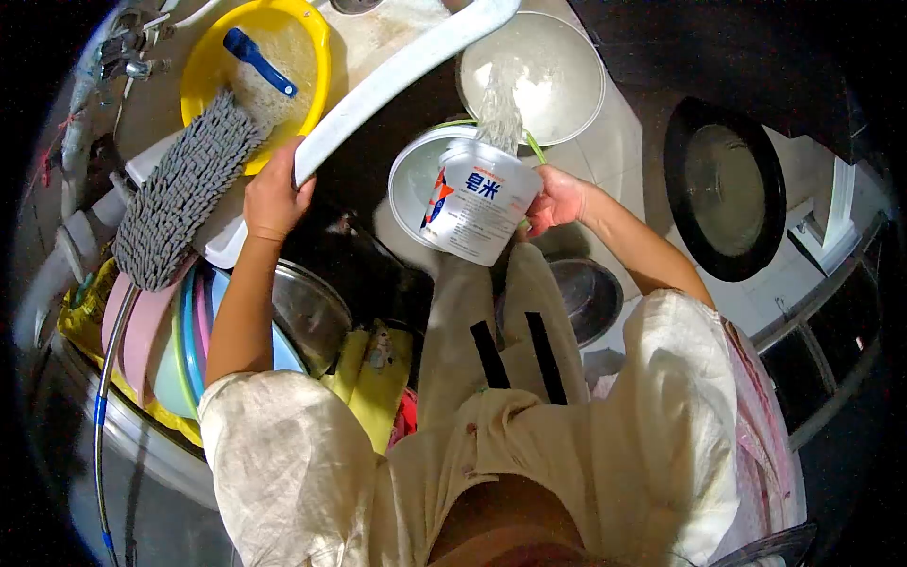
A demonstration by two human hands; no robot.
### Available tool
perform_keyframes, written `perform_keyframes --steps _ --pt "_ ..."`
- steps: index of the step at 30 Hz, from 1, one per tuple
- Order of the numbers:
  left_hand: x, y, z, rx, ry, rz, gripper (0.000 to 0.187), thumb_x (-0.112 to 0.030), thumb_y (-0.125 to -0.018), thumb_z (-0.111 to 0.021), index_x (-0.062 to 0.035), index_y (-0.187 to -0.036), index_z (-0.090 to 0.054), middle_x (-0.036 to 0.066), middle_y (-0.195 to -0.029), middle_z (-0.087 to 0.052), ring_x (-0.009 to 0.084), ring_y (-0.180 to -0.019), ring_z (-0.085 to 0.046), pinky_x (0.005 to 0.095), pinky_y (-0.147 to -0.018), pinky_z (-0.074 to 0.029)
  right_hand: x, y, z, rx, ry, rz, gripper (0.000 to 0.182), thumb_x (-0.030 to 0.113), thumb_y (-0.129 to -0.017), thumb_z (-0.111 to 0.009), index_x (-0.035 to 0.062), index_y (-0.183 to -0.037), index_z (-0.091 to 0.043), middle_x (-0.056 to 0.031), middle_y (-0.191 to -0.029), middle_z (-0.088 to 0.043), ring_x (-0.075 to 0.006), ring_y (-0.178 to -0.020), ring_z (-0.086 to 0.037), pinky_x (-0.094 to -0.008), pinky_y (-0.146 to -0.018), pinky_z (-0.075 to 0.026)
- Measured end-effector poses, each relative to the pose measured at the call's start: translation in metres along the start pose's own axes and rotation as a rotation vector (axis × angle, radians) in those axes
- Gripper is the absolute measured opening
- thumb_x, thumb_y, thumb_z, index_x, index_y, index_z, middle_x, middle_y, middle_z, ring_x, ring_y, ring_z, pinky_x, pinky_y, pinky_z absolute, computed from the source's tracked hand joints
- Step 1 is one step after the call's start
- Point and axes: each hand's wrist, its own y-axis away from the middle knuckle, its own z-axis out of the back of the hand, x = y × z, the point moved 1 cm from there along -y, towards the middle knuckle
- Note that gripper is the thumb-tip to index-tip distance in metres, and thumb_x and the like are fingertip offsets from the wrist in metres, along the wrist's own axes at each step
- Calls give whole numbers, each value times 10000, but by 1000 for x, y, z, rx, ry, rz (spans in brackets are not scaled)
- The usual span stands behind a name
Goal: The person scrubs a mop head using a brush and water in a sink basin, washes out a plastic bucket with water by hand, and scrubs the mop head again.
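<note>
My right hand [557, 199] grips a white plastic tub [480, 210] with red and blue print, tipped away from me. Water [501, 118] streams from its mouth toward a round, pale basin [557, 80] on the floor. Partly behind the tub stands a white bucket [408, 189]; a thin green handle shows near it. My left hand [274, 197] is closed around the lower end of a long, curved white bar or rim [397, 80]. Just left of that hand hangs a grey, shaggy duster head [184, 194] on a metal rod.
A yellow basin [319, 57] with sudsy water and a blue-handled brush [257, 61] sits at upper left. Stacked coloured basins [142, 345] and a metal pan [307, 307] lie below. Another metal bowl [588, 298] stands beside my leg. A black-rimmed round vessel [723, 189] is at right.
</note>
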Motion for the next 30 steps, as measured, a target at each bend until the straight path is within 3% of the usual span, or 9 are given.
perform_keyframes --steps 7,10,12,13,16,18,21,25,30 --pt "7 0 -3 -4 7 -56 556 -154 -712 -715 -145 -1224 -499 110 -1082 -610 318 -941 -613 416 -794 -505 -17 -15 7 210 -84 73 434 432 -889 -396 133 -591 -493 -9 -462 -374 -201 -474 -409 -505 -744 -462" --pt "6 -1 -1 25 0 -36 570 -163 -711 -720 -152 -1232 -490 106 -1085 -609 319 -942 -613 417 -792 -505 -22 -12 -7 284 -183 68 399 387 -876 -451 86 -635 -554 -43 -495 -479 -213 -481 -504 -488 -672 -497" --pt "7 0 -1 57 -31 -25 582 -167 -710 -722 -153 -1237 -477 106 -1096 -604 320 -941 -613 418 -790 -506 -25 4 -42 -583 214 372 324 291 -851 -512 18 -699 -598 -109 -570 -586 -251 -515 -604 -433 -565 -520" --pt "5 1 1 29 -19 -53 575 -177 -715 -720 -151 -1232 -472 108 -1104 -600 321 -935 -615 421 -781 -509 -27 5 -41 -661 331 455 245 184 -818 -542 -44 -768 -618 -169 -645 -639 -266 -554 -653 -356 -519 -524" --pt "6 -1 1 86 -30 -14 564 -188 -717 -717 -149 -1225 -475 113 -1097 -606 318 -923 -619 426 -768 -511 -38 28 -75 -762 812 700 229 154 -810 -538 -60 -777 -614 -154 -654 -643 -227 -549 -646 -321 -547 -524" --pt "2 1 7 164 -76 51 578 -196 -709 -719 -145 -1233 -478 120 -1085 -617 315 -915 -623 430 -761 -509 -31 68 -126 -772 867 759 218 156 -818 -540 -41 -780 -625 -96 -640 -637 -149 -542 -612 -289 -523 -483" --pt "2 2 13 171 -27 55 578 -189 -712 -725 -122 -1235 -489 138 -1163 -592 301 -1050 -584 415 -856 -484 -7 113 -172 -615 698 942 236 193 -852 -550 -15 -772 -626 -50 -644 -618 -97 -504 -537 -248 -503 -430" --pt "3 7 18 134 -1 -3 603 -220 -720 -724 -108 -1251 -461 124 -1185 -571 290 -1062 -577 413 -862 -492 57 184 -274 -642 630 1204 273 271 -897 -576 35 -772 -632 -21 -622 -596 -60 -481 -502 -193 -453 -395" --pt "17 11 7 -44 67 -141 580 -210 -691 -739 -107 -1202 -485 93 -1135 -587 275 -986 -610 387 -827 -507 176 234 -394 -619 742 1581 349 333 -902 -588 30 -728 -577 -44 -600 -568 -97 -498 -542 -228 -458 -433"
